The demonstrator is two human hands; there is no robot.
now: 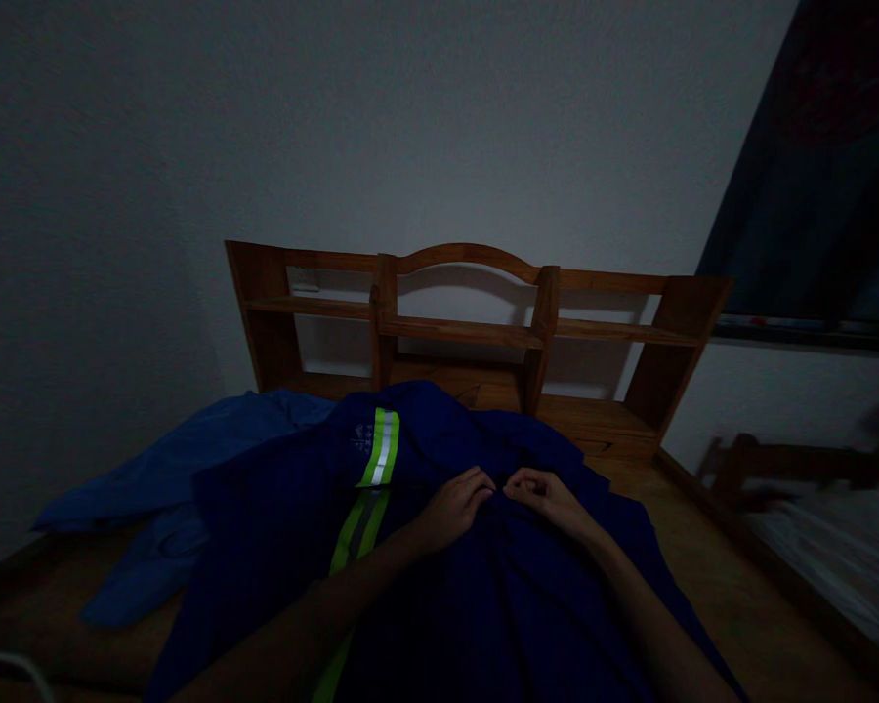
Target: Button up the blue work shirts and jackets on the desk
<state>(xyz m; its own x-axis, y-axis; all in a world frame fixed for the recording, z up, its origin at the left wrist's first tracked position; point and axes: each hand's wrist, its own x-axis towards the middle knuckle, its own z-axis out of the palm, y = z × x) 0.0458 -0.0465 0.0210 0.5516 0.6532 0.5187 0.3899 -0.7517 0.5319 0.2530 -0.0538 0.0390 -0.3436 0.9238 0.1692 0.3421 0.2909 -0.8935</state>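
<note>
A dark blue work jacket (439, 605) lies spread in front of me, with a yellow-green and silver reflective stripe (385, 447) across its left part. Small pale print shows beside the stripe. Over the middle of the jacket, my left hand (454, 508) is closed, its fingertips pinching at the cloth. Close by on the right, my right hand (548, 500) is closed too, thumb and fingers together on the cloth. A narrow gap separates the two sets of fingertips. Whether a button or zip is between them is too dark to tell.
A lighter blue garment (168, 469) lies to the left, partly under the jacket. Behind stands a wooden shelf unit (461, 332) against a pale wall. The wooden surface (710, 537) shows at the right. Farther right are a dark window (835, 195) and a low wooden frame (798, 464).
</note>
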